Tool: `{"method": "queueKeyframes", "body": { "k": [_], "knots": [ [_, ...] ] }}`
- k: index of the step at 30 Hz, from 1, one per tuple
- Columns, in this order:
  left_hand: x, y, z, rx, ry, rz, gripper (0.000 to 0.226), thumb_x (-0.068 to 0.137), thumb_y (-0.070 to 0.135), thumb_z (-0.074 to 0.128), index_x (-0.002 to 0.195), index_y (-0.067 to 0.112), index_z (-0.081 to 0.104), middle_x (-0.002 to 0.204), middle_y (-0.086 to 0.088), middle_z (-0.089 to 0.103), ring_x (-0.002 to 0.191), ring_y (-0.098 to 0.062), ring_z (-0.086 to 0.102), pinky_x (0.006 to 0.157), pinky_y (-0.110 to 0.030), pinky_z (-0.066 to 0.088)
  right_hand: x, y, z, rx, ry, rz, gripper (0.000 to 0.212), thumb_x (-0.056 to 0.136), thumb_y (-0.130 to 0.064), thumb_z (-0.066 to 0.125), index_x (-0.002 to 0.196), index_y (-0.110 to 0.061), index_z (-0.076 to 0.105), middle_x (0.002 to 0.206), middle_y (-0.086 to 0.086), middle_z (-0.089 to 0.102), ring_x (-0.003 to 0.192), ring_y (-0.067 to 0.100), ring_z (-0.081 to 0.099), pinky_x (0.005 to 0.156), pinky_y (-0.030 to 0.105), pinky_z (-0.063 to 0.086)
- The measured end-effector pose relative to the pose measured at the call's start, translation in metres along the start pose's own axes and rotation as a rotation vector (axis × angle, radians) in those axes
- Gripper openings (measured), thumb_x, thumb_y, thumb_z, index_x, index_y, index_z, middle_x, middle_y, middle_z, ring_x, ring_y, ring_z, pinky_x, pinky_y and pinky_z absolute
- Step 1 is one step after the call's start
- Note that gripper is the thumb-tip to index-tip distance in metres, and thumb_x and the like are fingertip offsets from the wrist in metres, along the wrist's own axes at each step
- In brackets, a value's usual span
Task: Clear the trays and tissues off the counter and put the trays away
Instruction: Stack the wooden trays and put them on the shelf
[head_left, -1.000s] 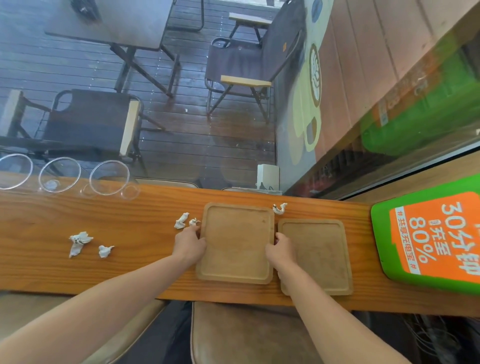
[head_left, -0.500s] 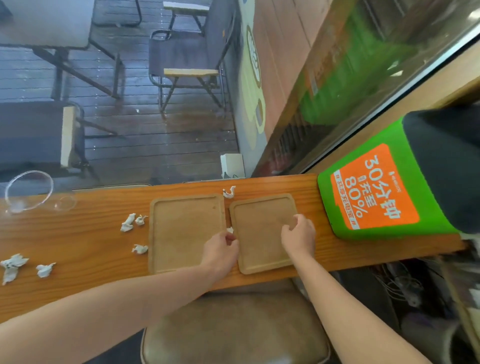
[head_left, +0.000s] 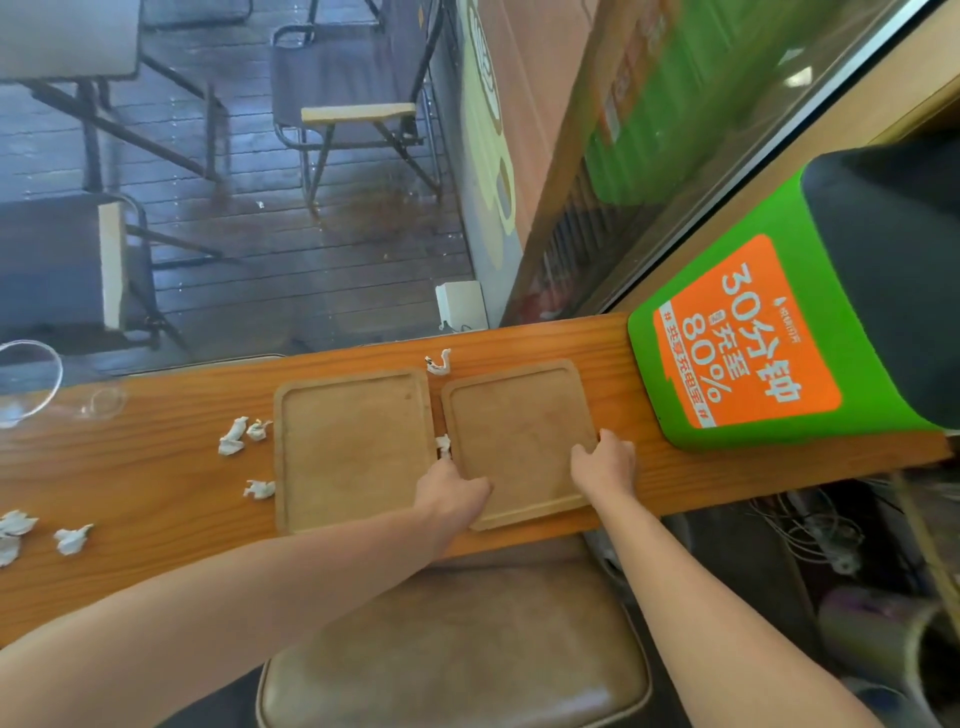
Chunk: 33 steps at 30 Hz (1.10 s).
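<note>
Two empty wooden trays lie side by side on the wooden counter (head_left: 156, 488). My left hand (head_left: 451, 493) grips the left edge of the right tray (head_left: 519, 441) near its front corner. My right hand (head_left: 605, 465) holds that tray's right edge. The left tray (head_left: 353, 447) lies untouched beside it. Crumpled white tissues are scattered around: one behind the trays (head_left: 439, 364), one in the gap between them (head_left: 443, 444), a pair left of the left tray (head_left: 239, 434), one by its front left side (head_left: 260, 489), and more at the far left (head_left: 72, 538).
A green and orange charging station (head_left: 748, 348) with a black top stands on the counter's right end. Glass bowls (head_left: 26, 374) sit at the far left by the window. A brown leather stool (head_left: 457, 654) is below the counter. Cables lie on the floor at right.
Both hands left the left tray and moved right onto the right tray's two side edges. The view swung to the right.
</note>
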<state>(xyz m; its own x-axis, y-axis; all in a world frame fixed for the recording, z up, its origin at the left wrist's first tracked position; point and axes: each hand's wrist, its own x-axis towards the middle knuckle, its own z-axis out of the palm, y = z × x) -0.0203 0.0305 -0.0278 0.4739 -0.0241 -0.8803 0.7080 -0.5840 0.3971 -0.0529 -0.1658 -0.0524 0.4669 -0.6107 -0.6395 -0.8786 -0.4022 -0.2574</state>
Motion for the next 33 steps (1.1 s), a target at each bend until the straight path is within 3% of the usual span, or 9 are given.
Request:
{"method": "queueKeyframes", "body": {
  "k": [5, 8, 11, 14, 17, 19, 23, 28, 33],
  "knots": [
    [0.002, -0.005, -0.003, -0.049, -0.019, -0.019, 0.062, 0.08, 0.028, 0.073, 0.134, 0.013, 0.047, 0.095, 0.007, 0.057, 0.09, -0.015, 0.057, 0.078, -0.03, 0.05, -0.001, 0.005, -0.003, 0.051, 0.005, 0.093, 0.048, 0.101, -0.033, 0.048, 0.137, -0.003, 0.046, 0.147, 0.02, 0.036, 0.132, 0.04, 0.042, 0.111, 0.049, 0.037],
    [0.002, -0.008, -0.009, -0.104, -0.032, -0.04, 0.076, 0.077, 0.029, 0.076, 0.142, 0.011, 0.041, 0.105, 0.002, 0.059, 0.101, -0.02, 0.059, 0.094, -0.041, 0.053, -0.002, 0.012, -0.011, 0.09, -0.003, 0.13, 0.038, 0.101, -0.031, 0.048, 0.126, -0.002, 0.055, 0.141, 0.022, 0.043, 0.128, 0.041, 0.045, 0.108, 0.044, 0.039],
    [0.004, -0.011, -0.012, -0.202, -0.051, -0.054, 0.08, 0.075, 0.023, 0.079, 0.144, 0.01, 0.039, 0.122, -0.003, 0.059, 0.114, -0.025, 0.058, 0.099, -0.046, 0.052, -0.006, 0.014, -0.015, 0.148, 0.004, 0.113, 0.029, 0.101, -0.026, 0.05, 0.119, -0.004, 0.056, 0.135, 0.02, 0.056, 0.124, 0.037, 0.052, 0.1, 0.042, 0.045],
    [0.006, -0.011, -0.015, -0.227, -0.046, -0.051, 0.076, 0.076, 0.02, 0.078, 0.142, 0.011, 0.042, 0.126, -0.007, 0.059, 0.116, -0.027, 0.058, 0.099, -0.048, 0.051, -0.011, 0.015, -0.016, 0.212, 0.013, 0.151, 0.047, 0.102, -0.024, 0.05, 0.142, -0.002, 0.043, 0.145, 0.018, 0.047, 0.131, 0.037, 0.047, 0.107, 0.047, 0.042],
    [0.008, -0.009, -0.022, -0.242, -0.043, -0.058, 0.07, 0.08, 0.017, 0.077, 0.141, 0.012, 0.042, 0.133, -0.008, 0.056, 0.122, -0.028, 0.054, 0.103, -0.048, 0.048, -0.01, 0.017, -0.018, 0.32, -0.006, 0.134, 0.028, 0.103, -0.021, 0.049, 0.121, -0.004, 0.062, 0.126, 0.014, 0.063, 0.104, 0.029, 0.058, 0.094, 0.043, 0.05],
    [0.01, -0.008, -0.03, -0.281, -0.043, -0.073, 0.062, 0.084, 0.016, 0.076, 0.137, 0.011, 0.044, 0.122, -0.007, 0.058, 0.115, -0.026, 0.056, 0.097, -0.044, 0.052, -0.012, 0.012, -0.021, 0.431, -0.024, 0.121, 0.029, 0.102, -0.017, 0.052, 0.125, -0.002, 0.062, 0.117, 0.007, 0.065, 0.096, 0.022, 0.056, 0.086, 0.037, 0.049],
    [0.007, -0.003, -0.05, -0.386, -0.06, -0.054, 0.047, 0.089, 0.01, 0.07, 0.13, 0.009, 0.047, 0.098, 0.0, 0.055, 0.093, -0.018, 0.058, 0.081, -0.037, 0.059, -0.013, -0.01, -0.025, 0.569, -0.077, 0.066, 0.034, 0.101, -0.012, 0.054, 0.132, 0.001, 0.057, 0.118, 0.008, 0.065, 0.1, 0.023, 0.061, 0.09, 0.037, 0.051],
    [0.003, 0.0, -0.087, -0.434, -0.013, 0.047, 0.051, 0.089, 0.009, 0.071, 0.135, 0.006, 0.049, 0.124, -0.008, 0.058, 0.108, -0.021, 0.058, 0.077, -0.035, 0.059, -0.021, -0.046, -0.025, 0.632, -0.155, -0.013, 0.028, 0.101, -0.011, 0.053, 0.126, 0.0, 0.061, 0.109, 0.008, 0.07, 0.091, 0.018, 0.066, 0.082, 0.036, 0.054],
    [0.0, -0.013, -0.133, -0.448, 0.049, 0.068, 0.041, 0.091, 0.009, 0.067, 0.13, 0.008, 0.056, 0.12, -0.008, 0.06, 0.105, -0.021, 0.056, 0.068, -0.03, 0.056, -0.045, -0.087, -0.005, 0.636, -0.253, -0.047, 0.031, 0.103, -0.013, 0.05, 0.129, 0.0, 0.057, 0.113, 0.009, 0.068, 0.105, 0.026, 0.064, 0.09, 0.04, 0.054]
  ]
}}
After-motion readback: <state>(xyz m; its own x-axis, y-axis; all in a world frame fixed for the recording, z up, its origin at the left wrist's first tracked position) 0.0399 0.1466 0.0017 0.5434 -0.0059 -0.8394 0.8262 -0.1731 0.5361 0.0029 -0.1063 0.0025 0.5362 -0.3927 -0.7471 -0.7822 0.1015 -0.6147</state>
